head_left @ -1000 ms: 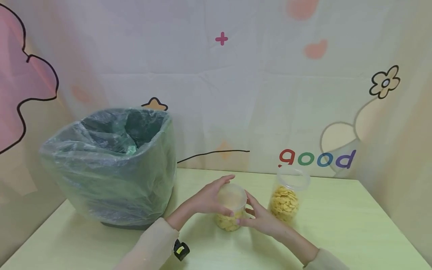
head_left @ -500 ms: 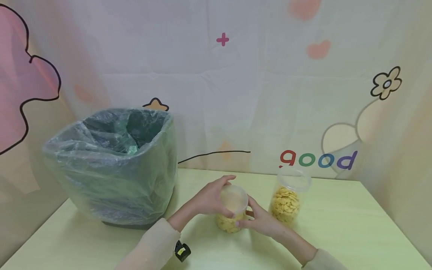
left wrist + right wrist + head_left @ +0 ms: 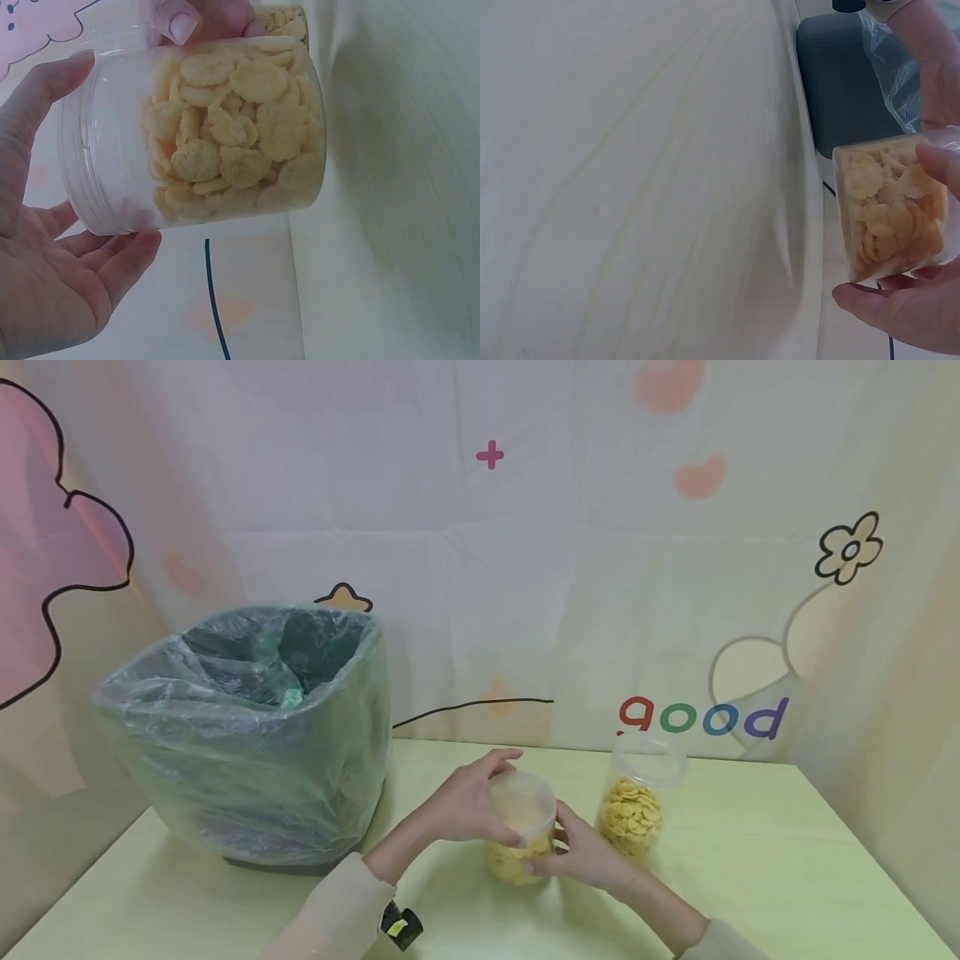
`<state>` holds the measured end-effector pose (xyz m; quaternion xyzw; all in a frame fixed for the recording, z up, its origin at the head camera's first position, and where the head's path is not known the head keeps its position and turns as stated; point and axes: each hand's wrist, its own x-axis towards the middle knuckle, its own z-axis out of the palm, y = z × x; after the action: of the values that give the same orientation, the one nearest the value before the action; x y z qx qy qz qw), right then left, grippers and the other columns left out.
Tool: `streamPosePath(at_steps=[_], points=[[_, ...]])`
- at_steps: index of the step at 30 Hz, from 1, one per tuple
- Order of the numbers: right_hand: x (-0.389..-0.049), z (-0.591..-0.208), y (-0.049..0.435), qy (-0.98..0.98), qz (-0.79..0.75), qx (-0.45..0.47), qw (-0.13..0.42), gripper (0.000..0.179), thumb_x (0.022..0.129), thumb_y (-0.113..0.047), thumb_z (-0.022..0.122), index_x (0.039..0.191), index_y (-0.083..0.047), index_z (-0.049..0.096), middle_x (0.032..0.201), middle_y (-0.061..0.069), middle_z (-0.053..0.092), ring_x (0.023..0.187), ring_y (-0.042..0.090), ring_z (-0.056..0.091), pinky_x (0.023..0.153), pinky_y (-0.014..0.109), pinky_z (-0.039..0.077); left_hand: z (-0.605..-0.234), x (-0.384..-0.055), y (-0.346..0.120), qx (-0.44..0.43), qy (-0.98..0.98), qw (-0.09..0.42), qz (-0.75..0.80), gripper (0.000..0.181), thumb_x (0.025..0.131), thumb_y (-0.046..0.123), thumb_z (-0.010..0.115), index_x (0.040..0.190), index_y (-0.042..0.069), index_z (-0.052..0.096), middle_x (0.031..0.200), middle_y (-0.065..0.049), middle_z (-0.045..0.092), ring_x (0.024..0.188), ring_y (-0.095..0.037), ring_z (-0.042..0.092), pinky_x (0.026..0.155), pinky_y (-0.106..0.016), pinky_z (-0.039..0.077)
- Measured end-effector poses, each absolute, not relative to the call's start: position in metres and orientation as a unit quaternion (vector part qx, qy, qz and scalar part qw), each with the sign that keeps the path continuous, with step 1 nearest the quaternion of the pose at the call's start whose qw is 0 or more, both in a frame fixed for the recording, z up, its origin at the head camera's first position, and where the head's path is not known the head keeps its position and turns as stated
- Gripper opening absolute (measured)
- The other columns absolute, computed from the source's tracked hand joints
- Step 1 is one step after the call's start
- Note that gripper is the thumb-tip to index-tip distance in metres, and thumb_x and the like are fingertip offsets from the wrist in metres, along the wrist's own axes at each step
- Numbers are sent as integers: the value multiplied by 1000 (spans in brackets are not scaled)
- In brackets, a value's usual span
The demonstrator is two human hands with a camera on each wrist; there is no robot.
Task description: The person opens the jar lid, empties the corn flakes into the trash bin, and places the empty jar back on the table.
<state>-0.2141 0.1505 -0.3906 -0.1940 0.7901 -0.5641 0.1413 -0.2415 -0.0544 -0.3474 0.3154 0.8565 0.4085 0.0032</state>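
Note:
A clear plastic jar (image 3: pixel 519 862) of yellow flakes stands roughly upright between both hands. My left hand (image 3: pixel 467 802) curls round its lid (image 3: pixel 522 799) from the left, thumb in front and fingers behind. From the right, my right hand (image 3: pixel 588 853) grips the jar's body. In the left wrist view, the flakes (image 3: pixel 232 135) fill most of the jar, and the lid end sits between the left thumb and fingers. The right wrist view shows the right thumb and fingers on opposite sides of the jar (image 3: pixel 889 214). Whether its base touches the table is hard to tell.
Right of the hands, a taller clear jar (image 3: pixel 632 817) of yellow flakes stands on the table (image 3: pixel 772 860), its top without a visible lid. A large bin (image 3: pixel 262 768) lined with a green-tinted bag is at left. Behind hangs a printed curtain (image 3: pixel 495 568).
Both hands and the jar have shifted slightly to the right and nearer to me. They keep hold of the jar throughout; the taller jar and the bin stay put.

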Motion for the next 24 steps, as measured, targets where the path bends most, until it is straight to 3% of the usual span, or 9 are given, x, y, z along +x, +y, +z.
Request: streamPosePath(at_steps=[10, 20, 24], points=[[-207, -386, 151, 792, -561, -219, 102, 85, 72, -16, 77, 138, -1, 26, 133, 19, 39, 125, 43, 32, 98, 55, 31, -342, -230, -61, 303, 833, 2, 463, 92, 57, 24, 86, 135, 10, 40, 128, -7, 52, 114, -20, 48, 86, -40, 43], [-203, -385, 152, 808, -540, -230, 55, 87, 67, -20, 81, 137, -4, 32, 129, 15, 47, 119, 32, 43, 97, 50, 33, -344, -222, -66, 304, 801, 10, 516, 85, 62, 22, 84, 134, 7, 42, 134, -11, 46, 117, -26, 46, 81, -37, 48], [-200, -382, 153, 812, -531, -240, 37, 86, 66, -21, 82, 136, -3, 34, 125, 15, 50, 111, 29, 48, 91, 43, 39, -345, -219, -68, 300, 782, 20, 546, 82, 64, 19, 83, 134, 8, 42, 134, -12, 45, 118, -27, 45, 81, -40, 48]])
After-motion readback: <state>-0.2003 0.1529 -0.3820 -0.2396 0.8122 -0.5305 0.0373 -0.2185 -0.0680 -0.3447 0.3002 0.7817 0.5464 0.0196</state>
